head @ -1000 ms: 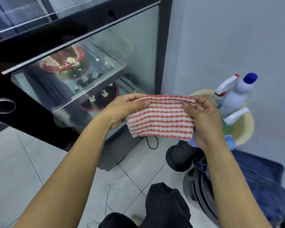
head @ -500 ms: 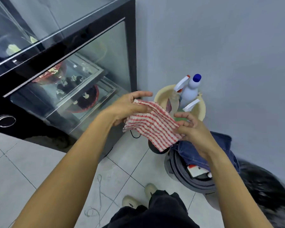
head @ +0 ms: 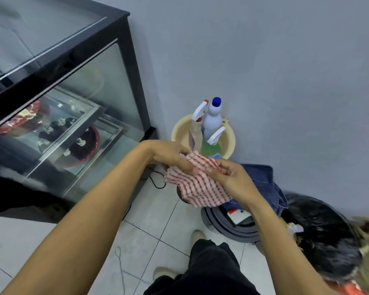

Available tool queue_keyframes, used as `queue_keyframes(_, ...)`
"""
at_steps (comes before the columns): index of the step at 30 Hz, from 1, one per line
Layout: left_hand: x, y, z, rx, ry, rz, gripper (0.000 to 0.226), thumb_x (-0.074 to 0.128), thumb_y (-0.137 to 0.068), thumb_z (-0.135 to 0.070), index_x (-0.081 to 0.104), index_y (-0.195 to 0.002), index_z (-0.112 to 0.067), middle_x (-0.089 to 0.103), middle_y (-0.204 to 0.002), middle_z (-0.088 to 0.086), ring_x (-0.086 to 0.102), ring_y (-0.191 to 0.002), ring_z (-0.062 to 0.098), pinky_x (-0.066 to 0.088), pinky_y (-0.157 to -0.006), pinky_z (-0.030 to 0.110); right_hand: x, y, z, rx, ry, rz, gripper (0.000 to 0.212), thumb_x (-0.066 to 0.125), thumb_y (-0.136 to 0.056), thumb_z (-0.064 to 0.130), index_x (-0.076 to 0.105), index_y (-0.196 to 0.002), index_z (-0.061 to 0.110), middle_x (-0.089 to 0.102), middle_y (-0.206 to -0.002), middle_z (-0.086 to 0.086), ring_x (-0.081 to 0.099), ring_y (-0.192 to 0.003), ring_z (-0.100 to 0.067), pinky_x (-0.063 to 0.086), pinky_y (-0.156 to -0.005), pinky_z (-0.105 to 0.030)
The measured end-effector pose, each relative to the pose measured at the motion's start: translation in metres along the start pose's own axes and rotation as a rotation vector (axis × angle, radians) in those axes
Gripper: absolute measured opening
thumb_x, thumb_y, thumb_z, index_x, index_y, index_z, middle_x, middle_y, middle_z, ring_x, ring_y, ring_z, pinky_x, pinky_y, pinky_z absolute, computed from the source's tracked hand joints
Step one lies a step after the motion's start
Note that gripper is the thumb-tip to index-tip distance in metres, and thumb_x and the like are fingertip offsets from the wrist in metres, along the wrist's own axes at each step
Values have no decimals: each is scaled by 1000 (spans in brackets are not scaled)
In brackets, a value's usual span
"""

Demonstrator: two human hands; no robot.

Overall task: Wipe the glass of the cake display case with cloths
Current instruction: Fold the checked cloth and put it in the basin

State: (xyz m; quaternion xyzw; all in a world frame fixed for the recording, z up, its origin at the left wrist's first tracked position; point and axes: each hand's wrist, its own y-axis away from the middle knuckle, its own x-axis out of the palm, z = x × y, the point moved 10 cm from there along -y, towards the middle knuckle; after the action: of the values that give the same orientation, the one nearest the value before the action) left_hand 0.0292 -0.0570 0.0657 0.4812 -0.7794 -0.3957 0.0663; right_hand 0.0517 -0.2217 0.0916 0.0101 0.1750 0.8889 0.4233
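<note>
A red-and-white checked cloth (head: 198,186) hangs bunched between both hands, low over the floor near the wall. My left hand (head: 170,155) pinches its upper left edge. My right hand (head: 230,179) grips its upper right part, fingers curled into the fabric. The black-framed cake display case (head: 134,81) stands to the left; its side glass (head: 107,96) shows cakes on shelves inside. Both hands are to the right of the case, apart from the glass.
A cream basin (head: 228,137) by the wall holds a white bottle with a blue cap (head: 213,118) and two spray bottles (head: 197,126). Blue denim (head: 264,182) lies over a dark round bin (head: 222,226). A black bag (head: 324,237) sits at right. A cable (head: 156,182) lies on the tiled floor.
The view has swung right and down, away from the case. The cloth, first stretched flat between the hands, is now gathered and bunched, with the hands closer together.
</note>
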Motion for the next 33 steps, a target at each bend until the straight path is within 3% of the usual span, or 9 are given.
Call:
queue_keyframes(2, 17, -5, 22, -70, -40, 102, 37, 84, -83, -44, 74, -116, -31, 76, -117, -9, 68, -112, 17, 55, -99, 34, -11, 0, -9, 38, -55, -24, 19, 67, -99, 21, 75, -116, 24, 79, -109, 10, 73, -102, -6, 51, -82, -16)
queue_keyframes(4, 22, -14, 37, -85, -4, 62, 27, 79, -87, -43, 77, -112, -34, 75, -117, -11, 65, -111, 12, 51, -93, 30, -25, -2, -23, 84, -101, -45, 21, 66, -100, 18, 74, -118, 27, 78, -112, 10, 73, -105, -7, 51, -87, -22)
queue_keyframes(7, 31, -34, 44, -21, 343, -28, 29, 73, -95, -32, 73, -123, -25, 75, -120, -10, 67, -109, 7, 49, -96, 30, -44, -6, -47, 163, -175, -42, 28, 64, -99, 10, 71, -123, 23, 78, -115, 5, 74, -106, -13, 53, -87, -26)
queue_keyframes(11, 52, -62, 47, 37, 726, -152, 35, 71, -97, -24, 67, -130, -12, 76, -121, 4, 72, -109, 18, 51, -109, 42, -64, -12, -78, 250, -251, -27, 30, 66, -97, 11, 69, -126, 18, 76, -119, -5, 73, -110, -23, 55, -96, -42)
queue_keyframes(15, 66, -81, 43, 59, 1014, -272, 36, 66, -100, -25, 65, -135, -14, 75, -125, 5, 72, -115, 22, 60, -91, 34, -79, -24, -96, 282, -282, -56, 31, 72, -92, 23, 71, -120, 11, 76, -115, -14, 72, -96, -24, 54, -96, -50)
queue_keyframes(20, 48, -93, 35, 15, 880, -458, 35, 67, -98, -44, 72, -127, -24, 78, -116, -4, 74, -108, 15, 56, -103, 38, -86, -42, -105, 283, -286, -66, 20, 71, -96, 13, 67, -114, 5, 78, -95, -11, 72, -78, -19, 62, -80, -39)
queue_keyframes(24, 1, -83, 31, -12, 657, -647, 38, 57, -100, -56, 76, -111, -24, 79, -101, -7, 76, -93, 14, 58, -85, 30, -62, -60, -105, 279, -323, -72, 20, 71, -96, 12, 67, -114, 5, 79, -97, -13, 75, -82, -23, 64, -82, -42)
queue_keyframes(29, -56, -62, 50, -2, 352, -862, 43, 52, -102, -58, 73, -93, -21, 76, -88, -4, 73, -80, 14, 61, -81, 41, -14, -86, -98, 255, -403, -106, 20, 72, -96, 14, 68, -115, 6, 79, -99, -9, 76, -85, -22, 62, -73, -31)
queue_keyframes(33, -87, -63, 59, -32, 257, -823, 33, 49, -103, -58, 71, -94, -36, 75, -87, -15, 72, -75, 5, 53, -73, 23, 10, -106, -83, 279, -436, -151, 20, 66, -101, 33, 68, -114, 18, 79, -98, -8, 77, -77, -22, 60, -63, -26)
